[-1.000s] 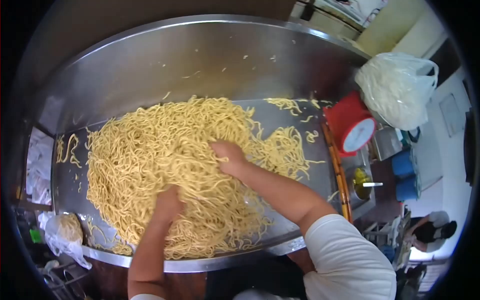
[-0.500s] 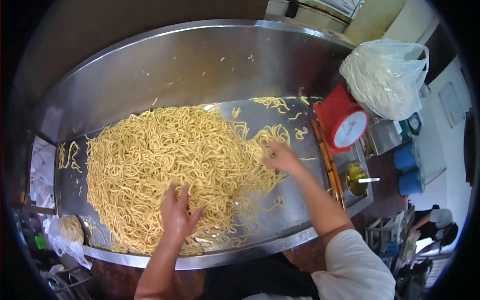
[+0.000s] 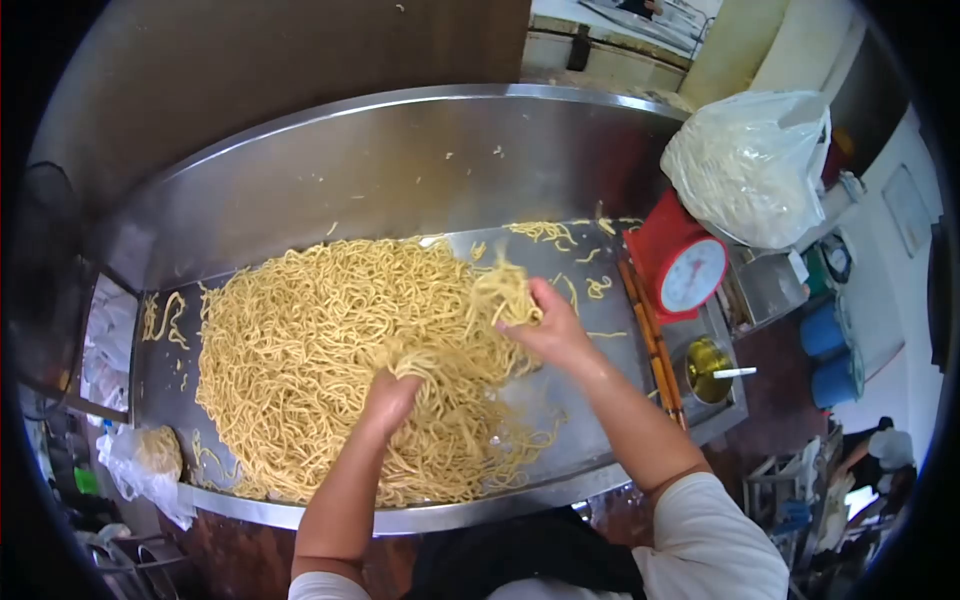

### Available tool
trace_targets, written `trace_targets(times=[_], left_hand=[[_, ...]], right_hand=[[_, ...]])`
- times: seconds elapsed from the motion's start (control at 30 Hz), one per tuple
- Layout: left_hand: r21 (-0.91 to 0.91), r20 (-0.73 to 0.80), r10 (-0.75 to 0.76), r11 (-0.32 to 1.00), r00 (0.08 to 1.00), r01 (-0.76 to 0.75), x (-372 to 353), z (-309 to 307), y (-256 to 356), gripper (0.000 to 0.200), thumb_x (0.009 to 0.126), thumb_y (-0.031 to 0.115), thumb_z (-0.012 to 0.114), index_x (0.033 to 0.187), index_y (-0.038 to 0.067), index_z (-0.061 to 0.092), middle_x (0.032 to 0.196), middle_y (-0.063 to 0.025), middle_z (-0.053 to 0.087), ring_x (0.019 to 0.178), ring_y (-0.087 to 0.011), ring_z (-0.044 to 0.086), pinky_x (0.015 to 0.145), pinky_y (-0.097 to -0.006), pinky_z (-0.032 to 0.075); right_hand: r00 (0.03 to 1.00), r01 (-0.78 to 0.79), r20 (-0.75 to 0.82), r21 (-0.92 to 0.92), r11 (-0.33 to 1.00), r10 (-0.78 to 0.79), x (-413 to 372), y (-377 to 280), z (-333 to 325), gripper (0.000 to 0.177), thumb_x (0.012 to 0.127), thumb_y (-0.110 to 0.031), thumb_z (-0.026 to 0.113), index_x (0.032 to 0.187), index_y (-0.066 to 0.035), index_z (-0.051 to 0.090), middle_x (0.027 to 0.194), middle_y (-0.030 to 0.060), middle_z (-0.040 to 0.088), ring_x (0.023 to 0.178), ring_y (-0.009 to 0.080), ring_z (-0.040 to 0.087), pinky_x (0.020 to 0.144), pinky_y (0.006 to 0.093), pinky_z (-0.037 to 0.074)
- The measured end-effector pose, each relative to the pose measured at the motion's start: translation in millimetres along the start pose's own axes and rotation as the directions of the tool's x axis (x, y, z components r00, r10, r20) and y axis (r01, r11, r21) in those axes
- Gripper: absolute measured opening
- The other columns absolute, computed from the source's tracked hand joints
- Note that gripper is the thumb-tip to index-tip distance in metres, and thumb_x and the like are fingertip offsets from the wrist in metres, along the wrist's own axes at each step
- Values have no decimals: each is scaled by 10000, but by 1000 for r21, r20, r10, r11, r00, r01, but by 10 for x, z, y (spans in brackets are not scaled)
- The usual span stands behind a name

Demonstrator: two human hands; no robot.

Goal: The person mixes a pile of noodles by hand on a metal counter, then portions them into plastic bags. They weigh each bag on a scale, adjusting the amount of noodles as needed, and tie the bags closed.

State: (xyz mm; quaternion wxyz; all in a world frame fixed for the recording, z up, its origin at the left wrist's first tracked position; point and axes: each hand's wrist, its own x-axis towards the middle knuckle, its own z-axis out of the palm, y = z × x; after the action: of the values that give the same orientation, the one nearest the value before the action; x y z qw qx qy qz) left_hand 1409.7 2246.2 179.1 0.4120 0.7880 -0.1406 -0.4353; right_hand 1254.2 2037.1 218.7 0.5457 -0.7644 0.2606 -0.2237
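A wide heap of yellow noodles (image 3: 310, 350) covers much of the metal tray table (image 3: 580, 375). My left hand (image 3: 392, 400) is closed on a clump of noodles at the heap's front middle, with strands over its fingers. At the heap's right side, my right hand (image 3: 550, 325) grips another bunch of noodles (image 3: 503, 293), raised a little above the metal. Loose strands lie around the heap's right edge and along the back wall.
On the right are a red scale (image 3: 692, 272) bearing a white plastic bag (image 3: 750, 165), wooden rods (image 3: 655, 345) and a bowl of yellow liquid (image 3: 706, 360). A plastic bag (image 3: 145, 462) sits at the front left. A person (image 3: 885, 455) is at the far right.
Both hands have closed on noodles. My right hand has lifted its bunch, and my left hand has moved slightly right. The camera view has shifted a little.
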Motion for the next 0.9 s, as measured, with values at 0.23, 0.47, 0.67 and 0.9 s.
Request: trace_targets(times=[0.23,0.47,0.67,0.9], left_hand=[[-201,-73,556,805,828,-559,-808,-431,1213,554,753,152,768,1243,-4,562,1058,-130,674,977,-213,643,910,-330,493],[858,91,269,467,959,-212,-516,-608,1275,252,876,173,586,1079,39,653,1007,-167,677,939,-296,654,831,-418,513],[723,75,433,597,898,-348,-334,-1132,-403,480,793,259,706,1216,51,615,1133,-181,649,1013,-330,642,894,-417,497],[462,-589,294,887,753,15,-615,-1034,-1681,702,693,240,792,1275,-43,521,1218,-263,575,1148,-385,549,977,-410,446]], right_hand=[[970,-106,-195,208,972,147,132,-626,166,748,884,-362,676,1314,173,378,1399,286,415,1338,281,370,1099,342,287],[997,15,72,-313,950,8,218,-529,98,575,848,-386,679,1264,-20,526,1192,191,610,1119,293,586,953,393,454],[914,181,403,-518,836,51,-768,394,224,498,824,-347,668,1221,-60,579,1187,199,604,1088,364,578,920,418,471],[880,-199,366,-294,935,303,-1643,759,113,420,844,-334,693,1135,-36,636,1021,136,687,921,248,669,810,336,528]])
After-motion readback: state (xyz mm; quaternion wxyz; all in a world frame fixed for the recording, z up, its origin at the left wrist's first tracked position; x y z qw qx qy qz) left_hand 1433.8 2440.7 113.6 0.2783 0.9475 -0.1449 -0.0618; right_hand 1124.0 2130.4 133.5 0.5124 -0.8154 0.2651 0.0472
